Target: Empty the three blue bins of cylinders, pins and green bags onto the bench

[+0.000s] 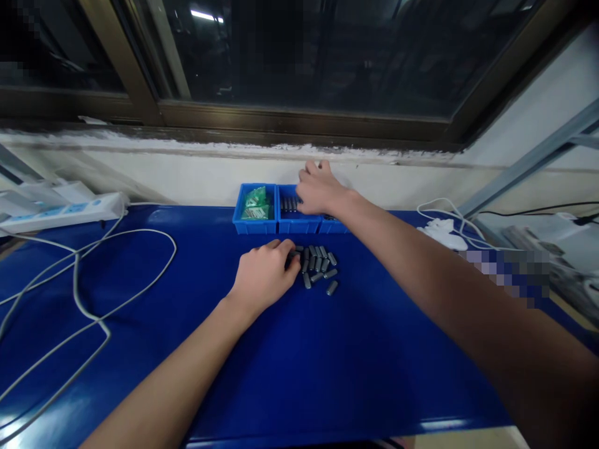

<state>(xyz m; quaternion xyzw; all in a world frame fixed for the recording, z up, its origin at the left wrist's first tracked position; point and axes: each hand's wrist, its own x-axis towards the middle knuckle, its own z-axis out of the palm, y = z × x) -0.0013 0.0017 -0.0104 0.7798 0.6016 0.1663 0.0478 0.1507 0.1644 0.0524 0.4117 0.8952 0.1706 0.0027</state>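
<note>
Scanning left to right, we are seeing a white power strip [87,209] lying along the back, its white cables [75,280] looping over the glossy blue table [299,374]. Behind, we are noting a pale wall [187,178] running under a dark window [299,56] with a brown frame [299,118], white paint flaking along its lower edge. Next, the left blue bin [257,227] is standing at the table's rear, holding a green packet [256,202]. In front, the left hand [264,274] is curling at the left edge of the loose grey cylinders [312,263]; thumb and fingers are bending together, but we are not managing to tell whether they are clamping one. Those cylinders are lying scattered before the middle blue bin [298,225], where more cylinders [289,204] are standing in a row. Above that bin, the right hand [321,187] is bending its fingers, tips partly hidden; we are not able to tell its grip. The right blue bin [334,227] is showing partly behind the forearm. Farther right, crumpled white material [442,234] is lying beside a thin cable [461,218], and a grey metal bar [515,162] is slanting up.
</note>
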